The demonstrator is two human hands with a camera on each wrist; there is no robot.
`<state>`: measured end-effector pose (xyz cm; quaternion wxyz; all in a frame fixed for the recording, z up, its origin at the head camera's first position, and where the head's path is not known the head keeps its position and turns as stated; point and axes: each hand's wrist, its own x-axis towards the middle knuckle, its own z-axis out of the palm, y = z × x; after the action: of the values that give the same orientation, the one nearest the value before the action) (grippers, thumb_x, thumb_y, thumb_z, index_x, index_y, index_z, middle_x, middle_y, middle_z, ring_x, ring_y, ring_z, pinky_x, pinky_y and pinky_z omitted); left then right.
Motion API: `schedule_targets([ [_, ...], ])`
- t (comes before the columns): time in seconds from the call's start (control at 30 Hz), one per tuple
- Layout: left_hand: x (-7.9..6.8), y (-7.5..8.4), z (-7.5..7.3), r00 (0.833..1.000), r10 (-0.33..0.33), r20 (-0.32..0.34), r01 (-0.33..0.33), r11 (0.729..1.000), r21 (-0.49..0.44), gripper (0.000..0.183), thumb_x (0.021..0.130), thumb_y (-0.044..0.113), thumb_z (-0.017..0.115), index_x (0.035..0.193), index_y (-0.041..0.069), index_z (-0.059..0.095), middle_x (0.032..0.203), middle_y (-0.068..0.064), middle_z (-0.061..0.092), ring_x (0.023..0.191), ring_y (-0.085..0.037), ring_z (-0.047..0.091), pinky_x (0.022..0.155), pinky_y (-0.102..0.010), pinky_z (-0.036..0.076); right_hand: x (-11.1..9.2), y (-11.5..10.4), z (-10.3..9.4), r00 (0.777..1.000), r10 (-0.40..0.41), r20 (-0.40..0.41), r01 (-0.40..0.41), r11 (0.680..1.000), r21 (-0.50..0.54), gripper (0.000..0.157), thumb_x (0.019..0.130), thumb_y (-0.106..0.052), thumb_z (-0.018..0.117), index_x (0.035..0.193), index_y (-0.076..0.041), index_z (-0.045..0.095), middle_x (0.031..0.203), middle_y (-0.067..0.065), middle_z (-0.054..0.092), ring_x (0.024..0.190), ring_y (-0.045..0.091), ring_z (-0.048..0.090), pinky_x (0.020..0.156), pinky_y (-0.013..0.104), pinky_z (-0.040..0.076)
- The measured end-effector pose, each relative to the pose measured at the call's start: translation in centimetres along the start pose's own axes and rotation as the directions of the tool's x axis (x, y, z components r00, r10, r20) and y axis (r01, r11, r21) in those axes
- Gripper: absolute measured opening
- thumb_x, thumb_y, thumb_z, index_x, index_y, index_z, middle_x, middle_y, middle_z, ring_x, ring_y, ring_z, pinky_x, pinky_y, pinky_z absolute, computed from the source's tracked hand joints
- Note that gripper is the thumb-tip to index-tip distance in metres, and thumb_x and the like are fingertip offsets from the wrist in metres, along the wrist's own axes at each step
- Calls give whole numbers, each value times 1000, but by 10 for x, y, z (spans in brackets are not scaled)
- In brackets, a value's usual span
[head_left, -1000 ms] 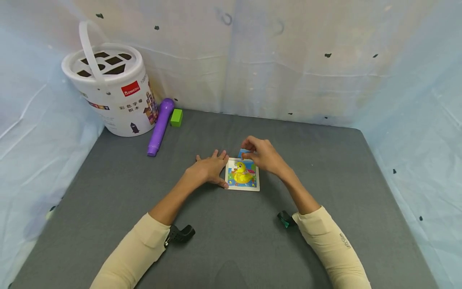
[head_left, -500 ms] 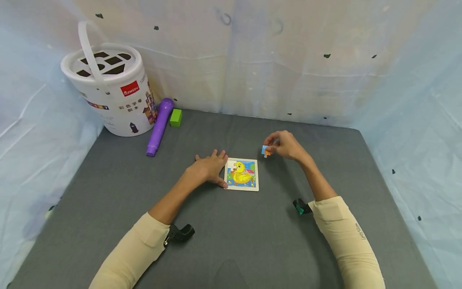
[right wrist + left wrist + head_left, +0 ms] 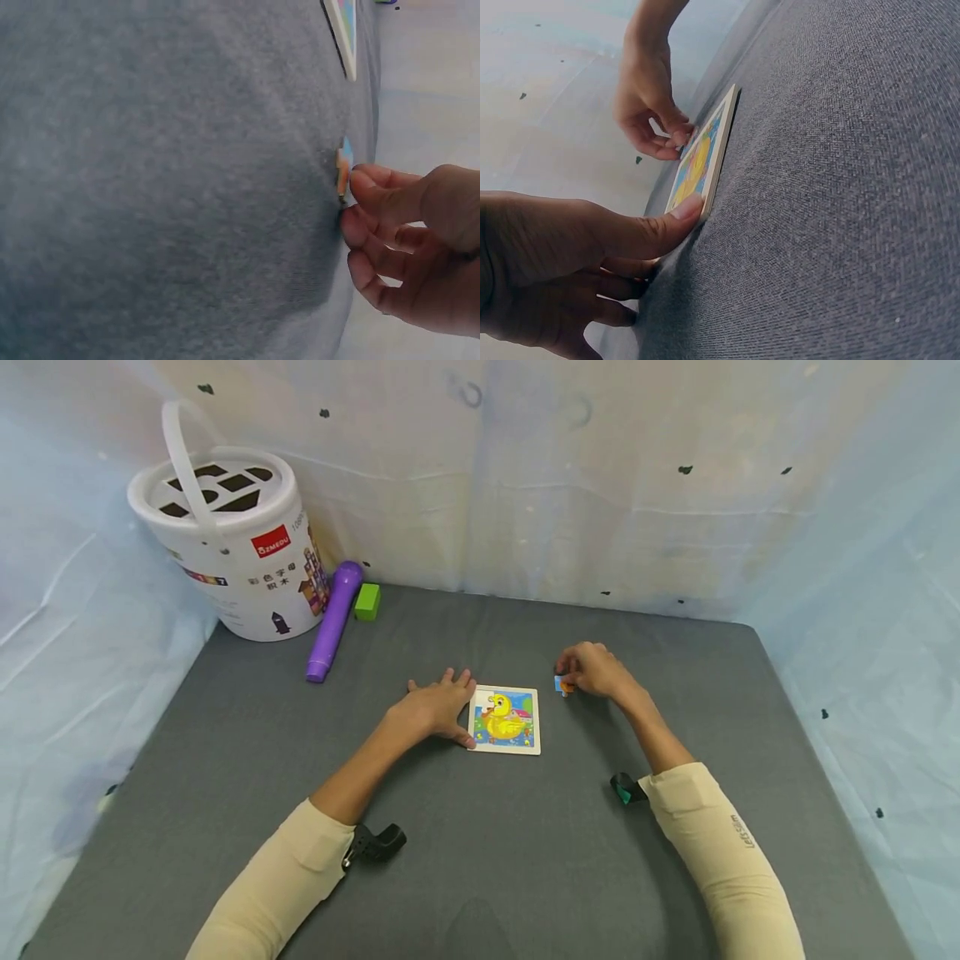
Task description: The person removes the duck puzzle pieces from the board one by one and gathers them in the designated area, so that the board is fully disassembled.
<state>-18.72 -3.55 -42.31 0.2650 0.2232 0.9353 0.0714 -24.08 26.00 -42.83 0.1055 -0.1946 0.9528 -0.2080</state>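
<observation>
A small square wooden jigsaw puzzle [image 3: 504, 720] with a yellow duck picture lies flat on the grey cloth. Pale bare wood shows in its upper left corner. My left hand [image 3: 431, 708] rests at the puzzle's left side with fingers spread, its thumb [image 3: 684, 208] on the frame's near corner. To the right and slightly behind the puzzle, my right hand [image 3: 592, 668] holds a blue and orange puzzle piece [image 3: 559, 684] between thumb and fingertips. In the right wrist view the piece [image 3: 343, 166] is right at the cloth, partly covered by the thumb.
A white lidded bucket [image 3: 232, 568] with a handle stands at the back left. Against it leans a purple microphone-shaped toy [image 3: 333, 622], with a green block [image 3: 367, 602] beside it. Pale sheeting [image 3: 600, 485] hangs behind the grey table surface [image 3: 480, 827].
My right hand has carried the puzzle piece from the puzzle's top edge rightward, then lowered it toward the cloth. The left hand and the puzzle have stayed in place.
</observation>
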Motion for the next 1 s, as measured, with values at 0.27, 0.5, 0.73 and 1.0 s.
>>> schedule_targets([
  [0.27, -1, 0, -1, 1000, 2, -8, -2, 1000, -4, 110, 87, 48, 84, 168, 8, 20, 177, -13, 11, 165, -39, 11, 118, -82, 21, -3, -11, -7, 994, 64, 88, -60, 997, -52, 28, 92, -12, 81, 114, 3, 73, 104, 20, 71, 91, 31, 67, 84, 50, 56],
  [0.5, 0, 1, 1, 1000, 7, -11, -7, 1000, -3, 111, 86, 48, 84, 168, 9, 20, 177, -12, 11, 165, -38, 11, 119, -81, 21, -5, -15, -9, 988, 96, 117, -88, 994, -70, 31, 94, -11, 79, 119, 4, 71, 109, 22, 71, 95, 33, 68, 87, 52, 55],
  [0.73, -1, 0, 1, 1000, 6, -13, -6, 1000, -2, 110, 87, 47, 84, 168, 9, 20, 177, -12, 11, 165, -38, 11, 119, -81, 21, -6, -30, -12, 994, 38, 104, -27, 994, -103, 34, 94, -10, 78, 122, 7, 69, 105, 22, 68, 89, 31, 66, 80, 47, 55],
  [1.0, -1, 0, 0, 1000, 8, -7, -8, 1000, 3, 110, 87, 48, 84, 168, 9, 20, 177, -12, 10, 165, -38, 10, 119, -81, 21, -9, -56, -16, 995, -45, 87, 50, 997, -63, 37, 94, -9, 78, 125, 8, 69, 105, 23, 63, 77, 28, 69, 73, 39, 54],
])
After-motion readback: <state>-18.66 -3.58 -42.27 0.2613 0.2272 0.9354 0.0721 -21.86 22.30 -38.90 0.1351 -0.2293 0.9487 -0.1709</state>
